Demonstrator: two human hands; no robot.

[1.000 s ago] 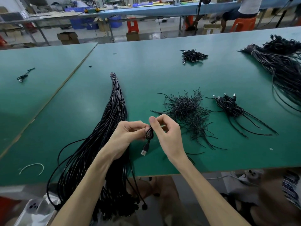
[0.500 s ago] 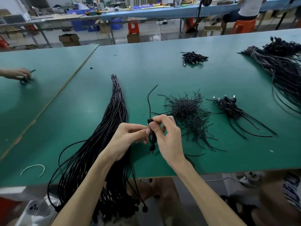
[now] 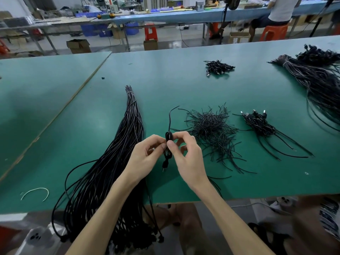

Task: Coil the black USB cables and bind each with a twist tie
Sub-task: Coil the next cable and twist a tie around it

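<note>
Binding seems under way: left hand (image 3: 145, 157) and right hand (image 3: 185, 159) both pinch a small coiled cable (image 3: 168, 144) above the table (image 3: 165, 85), a likely twist tie (image 3: 170, 118) sticking up. Next, twisting it tight.

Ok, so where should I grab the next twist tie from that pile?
Pinch a stray end at the near right fringe of the tie pile, coming from the near side with the right hand, once it frees the cable. Ties there lie singly on the table; the middle is a tangle.
</note>
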